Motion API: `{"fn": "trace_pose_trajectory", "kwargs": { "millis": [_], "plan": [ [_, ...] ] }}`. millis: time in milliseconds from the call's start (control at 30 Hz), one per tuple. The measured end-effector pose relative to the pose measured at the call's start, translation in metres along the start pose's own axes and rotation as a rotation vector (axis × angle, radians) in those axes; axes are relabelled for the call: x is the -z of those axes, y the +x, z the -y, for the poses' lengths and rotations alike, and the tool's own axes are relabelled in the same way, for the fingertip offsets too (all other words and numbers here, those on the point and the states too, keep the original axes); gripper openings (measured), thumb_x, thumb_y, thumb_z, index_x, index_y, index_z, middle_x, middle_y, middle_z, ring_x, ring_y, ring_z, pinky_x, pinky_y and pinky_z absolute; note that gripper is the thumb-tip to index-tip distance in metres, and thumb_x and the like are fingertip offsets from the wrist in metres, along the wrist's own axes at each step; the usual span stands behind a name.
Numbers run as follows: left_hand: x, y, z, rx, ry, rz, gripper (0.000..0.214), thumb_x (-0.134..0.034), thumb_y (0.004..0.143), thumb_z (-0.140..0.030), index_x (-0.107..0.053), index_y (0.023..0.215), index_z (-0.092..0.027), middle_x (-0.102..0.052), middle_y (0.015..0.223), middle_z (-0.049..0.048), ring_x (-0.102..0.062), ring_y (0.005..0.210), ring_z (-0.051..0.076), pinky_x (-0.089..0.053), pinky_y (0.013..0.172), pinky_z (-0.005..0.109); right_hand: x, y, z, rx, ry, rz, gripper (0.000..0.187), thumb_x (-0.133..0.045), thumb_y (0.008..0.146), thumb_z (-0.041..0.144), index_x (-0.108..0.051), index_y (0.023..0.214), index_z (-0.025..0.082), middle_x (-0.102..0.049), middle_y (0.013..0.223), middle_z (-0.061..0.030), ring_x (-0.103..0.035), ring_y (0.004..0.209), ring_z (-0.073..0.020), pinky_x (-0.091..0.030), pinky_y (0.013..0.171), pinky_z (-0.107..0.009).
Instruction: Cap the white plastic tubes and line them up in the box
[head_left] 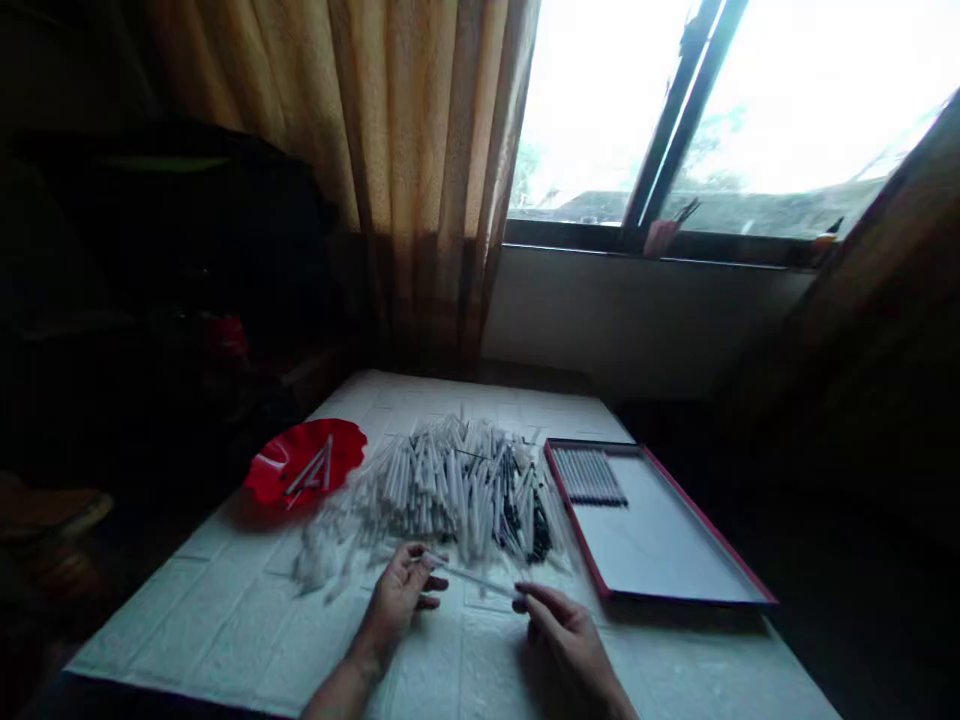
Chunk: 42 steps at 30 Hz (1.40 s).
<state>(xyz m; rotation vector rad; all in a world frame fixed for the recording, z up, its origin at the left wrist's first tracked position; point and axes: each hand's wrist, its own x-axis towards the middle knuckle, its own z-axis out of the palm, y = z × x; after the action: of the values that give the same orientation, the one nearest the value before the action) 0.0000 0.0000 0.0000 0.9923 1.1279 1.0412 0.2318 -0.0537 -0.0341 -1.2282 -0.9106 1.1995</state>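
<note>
**Q:** What do your hands have hold of?

**A:** Your left hand (pixel 401 597) and right hand (pixel 566 640) are nearly closed, and their fingertips pinch opposite ends of one thin white stick (pixel 469 575), held level and crosswise.

**Q:** Where is that stick?

**A:** You hold it just in front of the heaped pile of white sticks (pixel 450 490), above the white brick-patterned tabletop (pixel 225 625). Some sticks in the pile show dark ends.

**Q:** What lies around the pile?

**A:** Left of the pile, you have a shallow red dish (pixel 346 440) with a few white sticks (pixel 311 472) lying in it. Right of the pile sits a red-rimmed tray (pixel 660 530), holding a neat row of dark sticks (pixel 589 478). White fluff (pixel 315 560) lies at the pile's near left edge. Behind the pile hangs a brown curtain (pixel 427 200), beside a bright window (pixel 600 110).
</note>
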Motion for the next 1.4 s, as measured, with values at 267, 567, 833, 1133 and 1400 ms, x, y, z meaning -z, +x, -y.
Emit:
{"fn": "trace_pose_trajectory", "kwargs": {
  "millis": [267,567,833,1133,1400],
  "plan": [
    [0.002,-0.002,0.002,-0.018,0.060,0.031,0.047,-0.065,0.070,-0.062,-0.049,0.090,-0.023,-0.073,0.097,0.0069,-0.071,0.074,0.018,-0.053,0.056,0.025,-0.003,-0.002,0.000,0.022,-0.021,-0.028,0.048,-0.078,0.062,0.061,-0.079,0.087,0.021,-0.074,0.070,-0.0069,-0.055,0.047,-0.0113,-0.046,0.048,-0.023],
    [0.002,0.003,0.006,-0.008,0.371,0.198,0.049,-0.055,0.072,-0.063,-0.057,0.096,-0.020,-0.065,0.072,-0.0011,-0.064,0.061,0.016,-0.044,0.046,0.021,0.004,-0.001,0.009,0.050,-0.484,0.230,0.051,-0.063,0.076,0.061,-0.075,0.102,0.018,-0.076,0.096,-0.0113,-0.068,0.091,-0.0271,-0.050,0.081,-0.035],
    [0.020,0.016,-0.023,-0.131,0.742,0.497,0.011,-0.062,0.066,-0.020,-0.072,0.070,-0.018,-0.067,0.064,-0.0037,-0.061,0.069,0.017,-0.040,0.065,0.023,-0.004,-0.009,0.020,0.360,-1.078,0.360,0.029,-0.043,0.091,0.027,-0.067,0.078,0.018,-0.068,0.073,-0.0053,-0.060,0.066,-0.0156,-0.041,0.061,-0.022],
    [0.017,0.017,-0.015,-0.144,0.830,0.521,0.024,-0.052,0.070,-0.019,-0.075,0.075,-0.014,-0.069,0.067,-0.0009,-0.064,0.069,0.017,-0.043,0.063,0.021,-0.003,-0.008,0.013,0.461,-1.181,0.386,0.022,-0.043,0.089,0.018,-0.063,0.079,0.018,-0.069,0.072,-0.0062,-0.064,0.062,-0.0148,-0.037,0.055,-0.020],
    [0.015,0.017,-0.017,-0.115,0.877,0.514,0.024,-0.052,0.071,-0.020,-0.075,0.077,-0.017,-0.073,0.070,-0.0011,-0.066,0.073,0.017,-0.044,0.065,0.019,0.002,-0.003,-0.016,0.579,-1.273,0.344,0.019,-0.045,0.085,0.018,-0.060,0.075,0.022,-0.065,0.063,-0.0022,-0.061,0.051,-0.0133,-0.030,0.047,-0.022]
  ]
}}
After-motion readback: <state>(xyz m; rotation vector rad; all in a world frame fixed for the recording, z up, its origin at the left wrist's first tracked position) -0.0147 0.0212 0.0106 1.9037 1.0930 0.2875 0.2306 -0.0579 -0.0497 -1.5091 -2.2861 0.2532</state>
